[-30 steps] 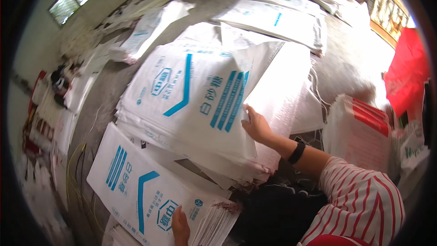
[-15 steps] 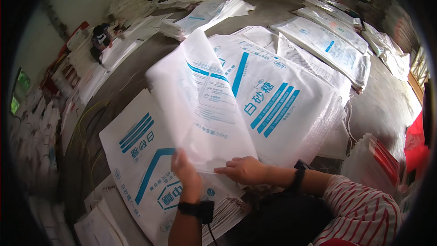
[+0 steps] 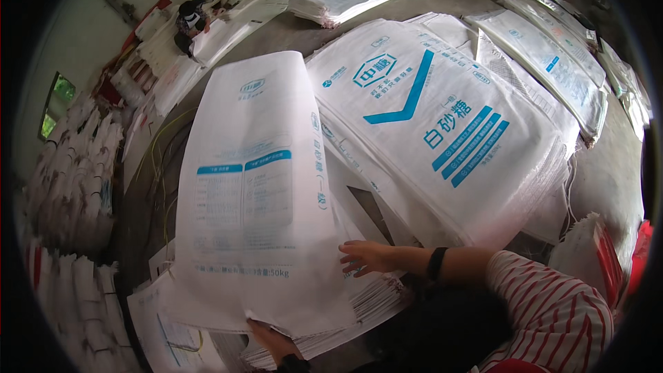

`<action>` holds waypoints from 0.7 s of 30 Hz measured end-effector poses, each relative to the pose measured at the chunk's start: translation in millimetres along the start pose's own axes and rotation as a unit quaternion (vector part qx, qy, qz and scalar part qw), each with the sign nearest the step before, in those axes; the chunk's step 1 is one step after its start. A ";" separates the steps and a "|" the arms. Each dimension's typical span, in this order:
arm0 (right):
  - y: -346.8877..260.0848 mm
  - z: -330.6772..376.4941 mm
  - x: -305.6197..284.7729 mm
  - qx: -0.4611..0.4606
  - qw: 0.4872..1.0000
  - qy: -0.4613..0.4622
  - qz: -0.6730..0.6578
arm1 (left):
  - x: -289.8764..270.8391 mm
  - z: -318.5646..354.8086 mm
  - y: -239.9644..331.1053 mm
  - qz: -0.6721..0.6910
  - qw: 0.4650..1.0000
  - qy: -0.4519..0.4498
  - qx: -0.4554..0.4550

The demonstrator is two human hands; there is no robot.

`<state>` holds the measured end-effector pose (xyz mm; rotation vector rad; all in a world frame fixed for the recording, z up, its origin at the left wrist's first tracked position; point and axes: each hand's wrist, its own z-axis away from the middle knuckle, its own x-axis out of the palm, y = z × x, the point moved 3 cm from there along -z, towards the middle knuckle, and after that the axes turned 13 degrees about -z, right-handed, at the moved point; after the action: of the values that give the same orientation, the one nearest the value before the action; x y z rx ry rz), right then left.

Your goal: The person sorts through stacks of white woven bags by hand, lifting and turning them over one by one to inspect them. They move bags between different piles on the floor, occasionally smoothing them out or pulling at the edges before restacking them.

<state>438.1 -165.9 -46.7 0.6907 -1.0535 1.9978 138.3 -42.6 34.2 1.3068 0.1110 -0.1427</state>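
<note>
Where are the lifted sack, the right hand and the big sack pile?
lifted sack (image 3: 259,186), head view, middle of its printed white face.
right hand (image 3: 366,257), head view, back of the hand at the sack's right edge.
sack pile (image 3: 442,124), head view, top sack's blue-printed face.

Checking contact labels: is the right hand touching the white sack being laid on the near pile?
Yes, the right hand rests with its fingertips on the right edge of the white sack, while the left hand holds its bottom edge.
</note>
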 end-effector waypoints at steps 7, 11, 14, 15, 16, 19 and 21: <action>27.1 -45.0 -21.9 0.005 0.997 0.070 0.017 | -54.3 6.6 -55.0 -0.338 0.939 0.055 0.040; 25.9 -48.4 -22.3 -0.020 0.998 0.064 0.008 | -64.1 -0.2 -68.7 -0.488 0.862 0.012 0.135; 26.6 -51.3 -33.9 -0.027 0.989 0.125 0.072 | -62.6 -6.3 -64.3 -0.572 0.807 -0.025 0.146; 28.7 -55.2 -39.1 -0.027 0.989 0.125 0.072 | -69.0 -15.8 -76.6 -0.573 0.806 -0.024 0.146; 32.1 -61.6 -45.1 -0.047 0.981 0.172 0.077 | -87.1 -29.5 -100.8 -0.329 0.943 -0.006 0.044; 29.2 -54.8 -63.1 -0.073 0.956 0.238 0.157 | -79.6 -28.2 -107.3 -0.047 0.995 0.012 -0.084; 25.3 -46.5 -67.1 -0.081 0.937 0.250 0.232 | -53.7 -8.0 -75.6 -0.038 0.994 0.015 -0.106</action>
<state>450.1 -160.6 -131.1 -0.1821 -1.1077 2.2707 72.7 -51.8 -31.1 1.0932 0.1969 -0.1711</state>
